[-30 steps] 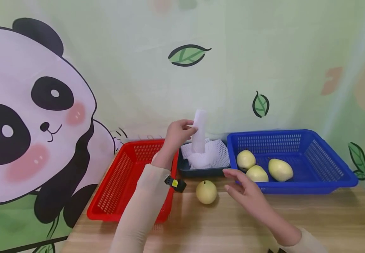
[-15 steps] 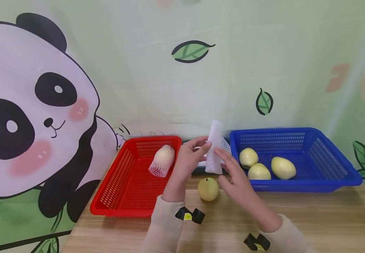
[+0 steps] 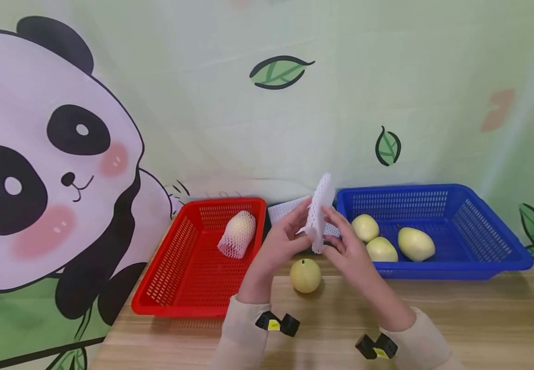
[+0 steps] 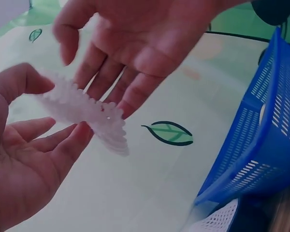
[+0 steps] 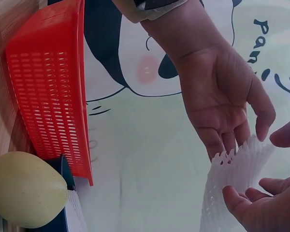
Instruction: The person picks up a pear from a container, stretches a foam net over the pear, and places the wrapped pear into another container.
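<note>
Pear (image 3: 306, 276) between rims of red basket (image 3: 179, 311) and blue basket (image 3: 456, 272), wood surface (image 3: 493, 321) in front — fingers: left hand (image 3: 278, 244) pinching ridged foam net (image 3: 320, 203), right hand (image 3: 349, 252) touching it, relaxed.

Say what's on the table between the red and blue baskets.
In the head view, a dark tray of white netting, partly behind the left hand, lies between the red basket and blue basket; a pear sits in front of it.
</note>
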`<action>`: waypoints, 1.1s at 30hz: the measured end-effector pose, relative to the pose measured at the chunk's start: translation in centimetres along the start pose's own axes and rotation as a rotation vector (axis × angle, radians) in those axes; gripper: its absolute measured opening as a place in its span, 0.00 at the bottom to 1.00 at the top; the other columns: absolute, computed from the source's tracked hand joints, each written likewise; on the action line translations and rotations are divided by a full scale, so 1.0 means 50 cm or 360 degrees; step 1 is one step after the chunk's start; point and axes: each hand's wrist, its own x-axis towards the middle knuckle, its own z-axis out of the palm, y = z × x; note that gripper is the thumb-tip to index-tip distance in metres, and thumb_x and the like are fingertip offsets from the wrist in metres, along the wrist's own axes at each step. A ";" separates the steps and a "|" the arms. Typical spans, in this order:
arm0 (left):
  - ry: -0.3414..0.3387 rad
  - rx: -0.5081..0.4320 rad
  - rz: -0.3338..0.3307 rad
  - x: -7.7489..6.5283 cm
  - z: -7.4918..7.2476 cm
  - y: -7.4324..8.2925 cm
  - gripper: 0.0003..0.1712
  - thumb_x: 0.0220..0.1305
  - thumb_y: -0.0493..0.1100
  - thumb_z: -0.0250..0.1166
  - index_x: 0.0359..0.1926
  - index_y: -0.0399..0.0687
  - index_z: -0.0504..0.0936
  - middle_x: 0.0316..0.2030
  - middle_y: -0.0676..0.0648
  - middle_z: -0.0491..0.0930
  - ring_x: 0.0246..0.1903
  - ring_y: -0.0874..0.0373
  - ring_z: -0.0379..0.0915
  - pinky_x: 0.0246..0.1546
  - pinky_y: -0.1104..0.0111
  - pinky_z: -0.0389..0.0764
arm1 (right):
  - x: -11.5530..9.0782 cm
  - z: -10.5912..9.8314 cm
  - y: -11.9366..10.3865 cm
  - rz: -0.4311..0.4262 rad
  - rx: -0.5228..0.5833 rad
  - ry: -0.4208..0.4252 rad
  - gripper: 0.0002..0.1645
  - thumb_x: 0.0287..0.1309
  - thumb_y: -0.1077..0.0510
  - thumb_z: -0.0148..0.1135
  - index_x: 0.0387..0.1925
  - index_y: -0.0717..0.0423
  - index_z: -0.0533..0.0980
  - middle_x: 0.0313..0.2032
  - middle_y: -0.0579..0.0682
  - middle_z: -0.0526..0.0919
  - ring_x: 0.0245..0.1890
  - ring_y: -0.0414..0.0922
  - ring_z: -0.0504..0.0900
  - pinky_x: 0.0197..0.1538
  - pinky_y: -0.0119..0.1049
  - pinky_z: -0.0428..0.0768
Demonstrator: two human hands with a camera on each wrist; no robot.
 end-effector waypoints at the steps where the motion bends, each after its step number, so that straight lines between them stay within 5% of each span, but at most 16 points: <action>1: 0.0046 0.0021 0.0006 0.000 0.004 -0.001 0.42 0.66 0.30 0.55 0.80 0.42 0.54 0.77 0.34 0.61 0.73 0.36 0.64 0.69 0.48 0.74 | 0.000 0.001 0.000 0.0002 -0.0012 0.0001 0.43 0.61 0.76 0.53 0.77 0.67 0.55 0.78 0.67 0.54 0.74 0.61 0.59 0.60 0.12 0.71; 6: 0.0308 0.0044 0.0018 0.001 0.029 -0.005 0.38 0.65 0.27 0.53 0.77 0.40 0.62 0.74 0.35 0.66 0.72 0.38 0.67 0.66 0.49 0.76 | 0.006 0.006 0.006 0.0008 -0.0157 0.0046 0.42 0.63 0.72 0.59 0.77 0.63 0.57 0.77 0.65 0.57 0.72 0.62 0.63 0.60 0.15 0.73; 10: 0.0462 0.0067 0.0002 0.001 0.042 -0.009 0.35 0.66 0.25 0.55 0.74 0.41 0.68 0.69 0.35 0.73 0.67 0.41 0.74 0.60 0.64 0.82 | 0.013 0.013 0.014 0.0012 -0.0243 0.0156 0.40 0.62 0.72 0.59 0.75 0.62 0.62 0.75 0.63 0.62 0.70 0.59 0.68 0.59 0.15 0.73; 15: 0.0669 0.0167 -0.0060 -0.008 0.042 -0.021 0.32 0.64 0.26 0.53 0.69 0.43 0.76 0.60 0.33 0.82 0.45 0.53 0.82 0.34 0.80 0.76 | 0.016 0.010 0.029 0.0127 -0.0026 0.0441 0.35 0.55 0.80 0.48 0.67 0.67 0.70 0.63 0.55 0.77 0.58 0.36 0.78 0.51 0.15 0.77; 19: 0.0812 0.0054 -0.0166 -0.012 0.029 -0.032 0.26 0.67 0.28 0.53 0.64 0.41 0.80 0.53 0.32 0.84 0.34 0.63 0.75 0.33 0.80 0.79 | 0.015 0.004 0.037 0.0183 0.0168 0.0628 0.29 0.57 0.80 0.45 0.60 0.73 0.73 0.47 0.36 0.84 0.47 0.26 0.80 0.48 0.17 0.79; 22: 0.0832 -0.0124 -0.0268 -0.016 0.019 -0.038 0.23 0.70 0.30 0.53 0.63 0.36 0.79 0.46 0.38 0.83 0.30 0.65 0.73 0.29 0.78 0.82 | 0.014 0.001 0.043 0.0195 0.0250 0.0710 0.26 0.58 0.79 0.44 0.57 0.74 0.74 0.40 0.28 0.83 0.45 0.26 0.81 0.49 0.17 0.79; 27: 0.0754 -0.0421 -0.0346 -0.023 0.009 -0.041 0.25 0.70 0.28 0.50 0.65 0.26 0.73 0.38 0.53 0.78 0.24 0.65 0.71 0.22 0.79 0.78 | 0.015 -0.005 0.054 0.0278 0.0317 0.0738 0.25 0.60 0.78 0.45 0.58 0.74 0.74 0.39 0.29 0.83 0.44 0.27 0.81 0.49 0.18 0.80; 33: 0.0620 -0.0475 -0.0395 -0.034 -0.004 -0.043 0.22 0.73 0.29 0.49 0.65 0.25 0.71 0.46 0.47 0.81 0.37 0.65 0.80 0.44 0.73 0.87 | 0.017 -0.017 0.066 0.0498 0.0358 0.0612 0.28 0.62 0.76 0.46 0.64 0.72 0.71 0.40 0.28 0.82 0.39 0.26 0.80 0.44 0.17 0.79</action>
